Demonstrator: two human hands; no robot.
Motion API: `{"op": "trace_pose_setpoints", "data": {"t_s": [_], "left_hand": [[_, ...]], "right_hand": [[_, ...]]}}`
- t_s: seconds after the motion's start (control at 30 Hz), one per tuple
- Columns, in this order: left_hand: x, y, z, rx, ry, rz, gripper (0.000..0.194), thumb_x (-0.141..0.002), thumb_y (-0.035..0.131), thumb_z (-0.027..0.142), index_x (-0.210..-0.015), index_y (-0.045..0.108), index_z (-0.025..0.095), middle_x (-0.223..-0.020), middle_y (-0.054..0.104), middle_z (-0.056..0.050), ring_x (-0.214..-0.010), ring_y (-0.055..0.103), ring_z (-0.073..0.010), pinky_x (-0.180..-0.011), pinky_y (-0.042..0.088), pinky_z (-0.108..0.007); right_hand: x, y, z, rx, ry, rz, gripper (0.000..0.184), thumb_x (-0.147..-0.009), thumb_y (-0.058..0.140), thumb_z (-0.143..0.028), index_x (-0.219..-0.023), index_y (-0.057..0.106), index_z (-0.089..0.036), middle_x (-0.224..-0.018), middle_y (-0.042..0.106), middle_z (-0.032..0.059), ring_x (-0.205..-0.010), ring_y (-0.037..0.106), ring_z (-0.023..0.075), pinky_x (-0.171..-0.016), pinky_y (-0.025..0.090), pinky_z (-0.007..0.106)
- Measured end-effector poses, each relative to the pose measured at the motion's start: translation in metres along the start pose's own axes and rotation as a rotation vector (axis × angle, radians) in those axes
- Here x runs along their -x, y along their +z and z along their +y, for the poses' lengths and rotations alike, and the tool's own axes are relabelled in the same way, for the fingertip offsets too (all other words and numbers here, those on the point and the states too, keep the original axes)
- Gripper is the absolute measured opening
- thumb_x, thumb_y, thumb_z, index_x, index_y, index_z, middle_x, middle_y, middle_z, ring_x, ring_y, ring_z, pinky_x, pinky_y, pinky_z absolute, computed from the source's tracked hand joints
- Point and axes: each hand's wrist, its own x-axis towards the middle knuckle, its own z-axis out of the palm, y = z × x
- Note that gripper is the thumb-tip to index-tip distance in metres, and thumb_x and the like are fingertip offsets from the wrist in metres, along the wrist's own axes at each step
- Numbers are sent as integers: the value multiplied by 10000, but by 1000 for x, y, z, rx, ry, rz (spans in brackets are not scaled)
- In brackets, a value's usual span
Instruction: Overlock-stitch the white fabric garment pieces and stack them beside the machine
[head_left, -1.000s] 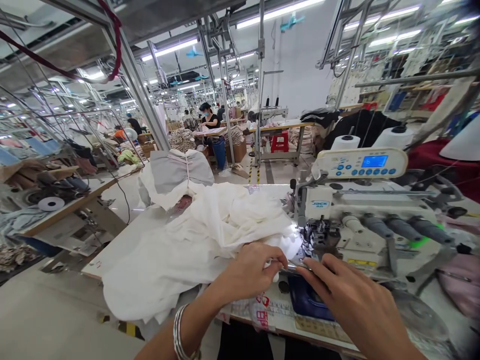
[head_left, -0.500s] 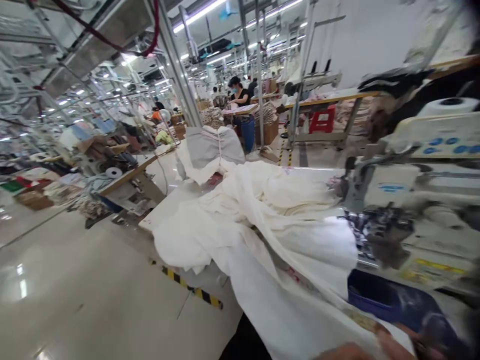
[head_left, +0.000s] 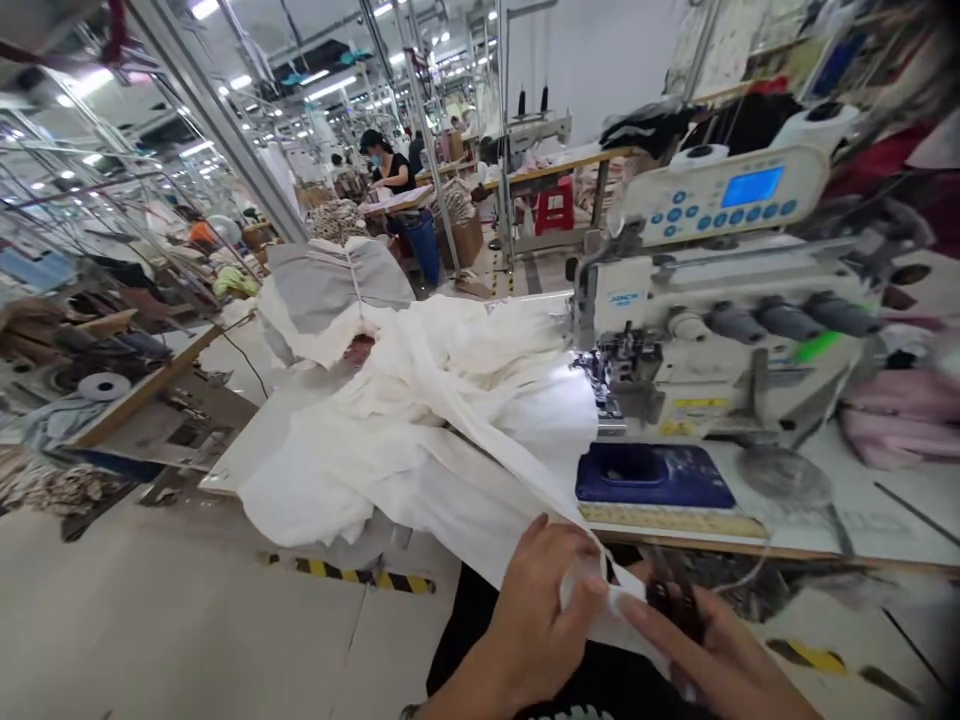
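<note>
A large piece of white cloth [head_left: 420,400] spreads in folds over the sewing table, and one long edge runs down to my lap. My left hand [head_left: 544,605] is closed on that edge, thumb and fingers pinching it. Close beside it, my right hand [head_left: 712,640] has its thumb at the same cloth edge. In the right hand's fingers is a dark tool [head_left: 679,600] that looks like thread snips, partly hidden and blurred. The overlock sewing machine [head_left: 675,340], its needle area lit, stands ahead to the right, with the cloth reaching its foot.
A dark blue plastic tray [head_left: 697,480] and a yellowish measuring strip [head_left: 675,520] lie along the table's front edge. Pink cloth [head_left: 907,415] is piled at right. A metal pole [head_left: 217,120] rises beyond the table. A co-worker [head_left: 386,165] sits farther back.
My view has swung right, bringing the whole machine into sight. Both hands now show clearly, together at the cloth edge; earlier only blurred fingers showed at the bottom right.
</note>
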Motion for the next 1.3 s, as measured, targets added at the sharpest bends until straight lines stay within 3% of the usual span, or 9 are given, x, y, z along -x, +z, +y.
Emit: {"op": "trace_pose_setpoints", "data": {"t_s": [0.13,0.27,0.4,0.53,0.87,1.0,1.1,1.2,1.3], "left_hand": [[1,10,-15,-86,38,-82,565,-951,253,604,-1111,589,177,-1117,595,-129,-1077,512,-257,-964,394,-429],[2,14,-24,-203,128,-142,352,-950,392,387,-725,556,172,-764,588,-59,-814,540,-196,-855,401,-360],[9,13,-24,28,-97,-215,323,-926,431,272,-620,383,179,-570,410,30,-567,403,-103,-600,330,-237],[14,6,-16,244,-332,-261,348,-936,462,309,-623,427,160,-573,350,43,-547,319,-78,-528,249,-219],[24,0,-13,382,-427,-276,388,-896,536,392,-618,569,124,-511,293,49,-506,243,-71,-486,203,-235],[26,-1,-13,357,-420,-288,418,-882,542,366,-543,448,141,-517,280,49,-516,239,-70,-489,199,-237],[25,1,-14,341,-470,-237,396,-877,546,366,-561,469,141,-543,324,41,-538,277,-76,-512,226,-235],[22,8,-14,413,-547,-84,399,-862,559,432,-598,533,134,-576,383,28,-564,322,-85,-539,271,-226],[15,11,-13,466,-547,-50,363,-843,563,481,-793,642,131,-643,501,4,-578,403,-100,-554,323,-224]], "right_hand": [[-4,0,-5,-86,85,-202,478,-712,680,-627,-885,639,-183,-667,510,-24,-533,407,97,-468,367,197],[-18,-17,6,-67,146,-344,625,-741,533,-778,-877,639,-177,-602,377,-35,-522,333,99,-457,315,207],[-34,-30,13,1,173,-411,714,-818,339,-808,-925,659,-179,-576,283,-43,-520,274,103,-461,226,218],[-47,-27,9,71,222,-624,697,-794,402,-807,-738,669,-166,-540,209,-54,-494,219,96,-451,152,238],[-69,-5,-1,221,-59,-926,632,-912,436,-628,-507,523,-151,-479,409,-17,-478,315,89,-519,217,270],[-68,-5,-6,207,-85,-908,634,-898,453,-632,-474,426,-162,-468,351,-30,-475,281,87,-503,198,272],[-58,-8,-3,96,-88,-729,567,-889,441,-636,-567,464,-170,-523,315,-46,-487,269,87,-485,203,251],[-39,-4,7,35,-79,-552,385,-766,647,-557,-833,569,-187,-615,303,-63,-539,281,95,-493,254,220],[-19,-1,25,76,-96,-336,343,-735,688,-507,-713,565,-187,-618,371,-38,-572,358,115,-515,330,230]]}}
